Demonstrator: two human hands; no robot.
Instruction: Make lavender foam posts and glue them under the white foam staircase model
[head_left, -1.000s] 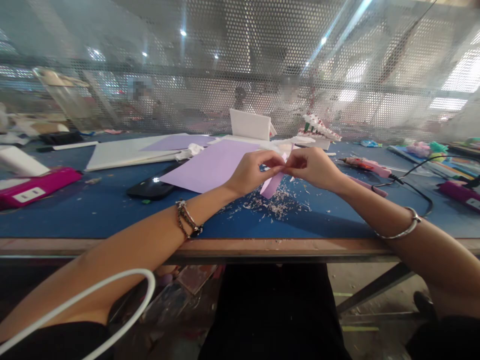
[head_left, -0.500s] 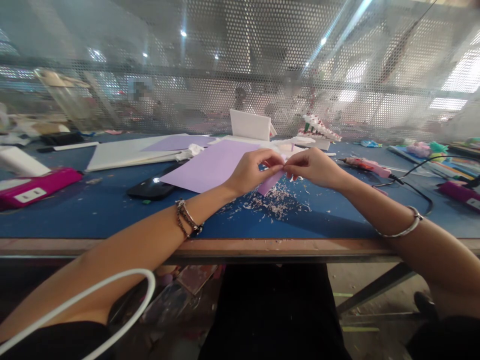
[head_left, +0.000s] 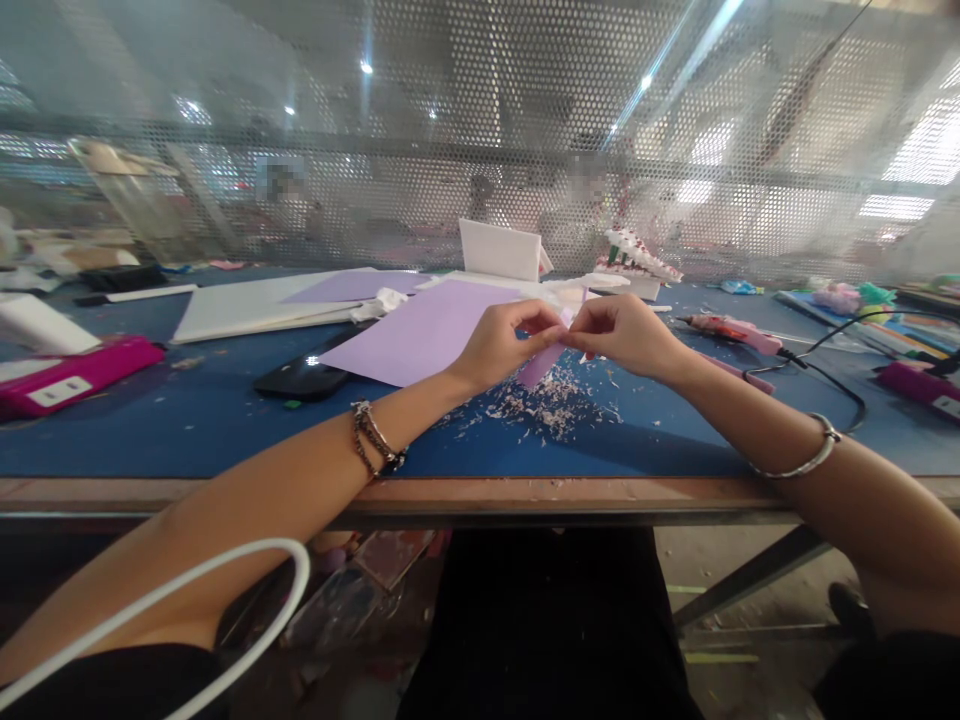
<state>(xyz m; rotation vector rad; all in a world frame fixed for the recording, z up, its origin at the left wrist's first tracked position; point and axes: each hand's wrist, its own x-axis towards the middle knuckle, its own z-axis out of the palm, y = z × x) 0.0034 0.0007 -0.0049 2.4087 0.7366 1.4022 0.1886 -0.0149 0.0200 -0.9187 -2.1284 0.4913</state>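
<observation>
My left hand [head_left: 504, 343] pinches a narrow purple paper strip [head_left: 538, 370], whose lower end hangs below the fingers. Fingertip to fingertip with it, my right hand [head_left: 627, 328] is closed in a pinch at the strip's upper end. The fingers cover part of that end. Under both hands, small pale shreds [head_left: 555, 408] lie scattered over the blue table top [head_left: 247, 440]. A large purple sheet [head_left: 427, 330] lies just left of and behind my left hand.
A black phone [head_left: 304, 378] and a magenta box [head_left: 97, 375] lie left. Behind stand a white board [head_left: 500, 250] and a red-and-white model [head_left: 637, 255]. At right are a pink corded tool [head_left: 739, 335] and its black cable [head_left: 832, 395]. Perforated metal [head_left: 420, 130] closes off the back.
Both hands stay pinched together with only a slight shift of the fingers. The strip's lower end has moved up a little. A purple piece shows more beside my right forearm.
</observation>
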